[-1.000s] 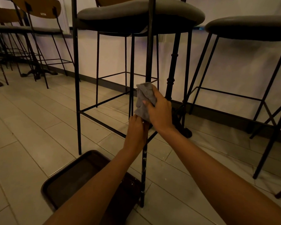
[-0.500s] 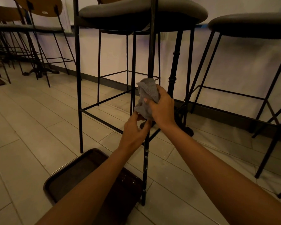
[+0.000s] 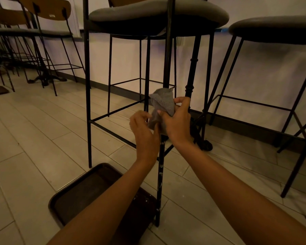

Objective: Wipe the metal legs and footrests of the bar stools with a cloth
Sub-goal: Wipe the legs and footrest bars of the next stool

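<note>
Over pale floor tiles point(image 3: 42, 138), left hand point(image 3: 145, 133) and right hand point(image 3: 178, 124) pinch a crumpled grey cloth point(image 3: 162, 101) at the stool leg point(image 3: 160, 183).

Grey cloth point(image 3: 162, 103): soft, nubby weave. Black metal stool leg point(image 3: 159, 183): matt w/ pale flecks. Grey upholstered seat point(image 3: 157, 11). Smooth pale-tile floor point(image 3: 34, 138).

pale tiled floor point(image 3: 34, 135), bar stools point(image 3: 155, 16), dark tray point(image 3: 88, 197)

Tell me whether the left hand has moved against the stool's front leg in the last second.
Yes. The left hand has risen along the front leg and shifted slightly left of it, toward the cloth.
</note>
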Available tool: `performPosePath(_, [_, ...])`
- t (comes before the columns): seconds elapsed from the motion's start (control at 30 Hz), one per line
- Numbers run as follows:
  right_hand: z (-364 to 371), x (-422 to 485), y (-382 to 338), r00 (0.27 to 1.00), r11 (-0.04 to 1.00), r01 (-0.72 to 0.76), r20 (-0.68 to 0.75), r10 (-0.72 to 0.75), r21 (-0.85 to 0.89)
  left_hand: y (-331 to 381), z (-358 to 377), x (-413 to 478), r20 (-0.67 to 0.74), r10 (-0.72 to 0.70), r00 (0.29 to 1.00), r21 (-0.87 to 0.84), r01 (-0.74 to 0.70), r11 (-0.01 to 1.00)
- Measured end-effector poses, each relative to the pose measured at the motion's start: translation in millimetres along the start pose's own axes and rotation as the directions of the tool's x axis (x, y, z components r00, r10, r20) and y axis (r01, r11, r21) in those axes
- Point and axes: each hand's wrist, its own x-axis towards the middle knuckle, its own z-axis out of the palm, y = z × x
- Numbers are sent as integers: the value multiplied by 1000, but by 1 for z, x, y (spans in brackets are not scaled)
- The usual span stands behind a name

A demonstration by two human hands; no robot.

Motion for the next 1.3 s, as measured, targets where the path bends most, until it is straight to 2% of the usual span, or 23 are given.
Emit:
performPosePath(0.07, [0, 1, -1, 1000, 1000, -2, -8, 2, -18, 7, 5, -3, 64, 66, 996, -24, -65, 998])
performPosePath(0.2, [-6, 5, -11, 998, 998, -55, 42, 55, 9, 15, 15, -5, 117, 55, 992, -171, -34, 985])
performPosePath(0.33, [-13, 8, -26, 988, 994, -105, 112, 102, 24, 30, 23, -8, 153, -60, 986, -257, 98, 961])
performPosePath(0.43, [-14, 18, -34, 992, 994, -97, 80, 101, -54, 40, 24, -1, 148, -161, 976, -363, 205, 909])
performPosePath(0.53, [-15, 34, -42, 999, 992, -32, 21, 35, -118, 40, 26, 8, 115, -139, 984, -237, 163, 958])
performPosePath(0.63, [-15, 46, -46, 999, 991, -2, 32, 6, -137, 35, 31, 15, 70, -192, 979, -298, 205, 932])
performPosePath(0.73, [-13, 52, -49, 1000, 998, -21, 17, 22, -65, 33, 31, 17, 40, -216, 976, -238, 219, 946])
performPosePath(0.77, [-12, 52, -48, 999, 999, -31, 7, 32, -39, 33, 32, 16, 48, -218, 975, -267, 223, 938])
performPosePath(0.9, [-15, 53, -47, 998, 998, -58, 24, 57, 27, 26, 29, 11, 46, -164, 985, -221, 171, 960])
performPosePath(1.0, [-15, 54, -49, 997, 998, -59, 48, 58, 24, 17, 29, 5, 63, -167, 984, -249, 177, 952])
performPosePath(1.1, [-15, 55, -50, 997, 997, -65, 45, 64, 30, 10, 27, -3, 103, -178, 979, -182, 194, 964])
performPosePath(1.2, [-15, 54, -51, 997, 997, -73, 43, 71, 40, 13, 26, 0, 88, -70, 994, -104, 79, 991])
performPosePath(1.3, [-15, 54, -52, 997, 998, -67, 33, 67, 11, 21, 26, 10, 75, -43, 996, -99, 51, 994])
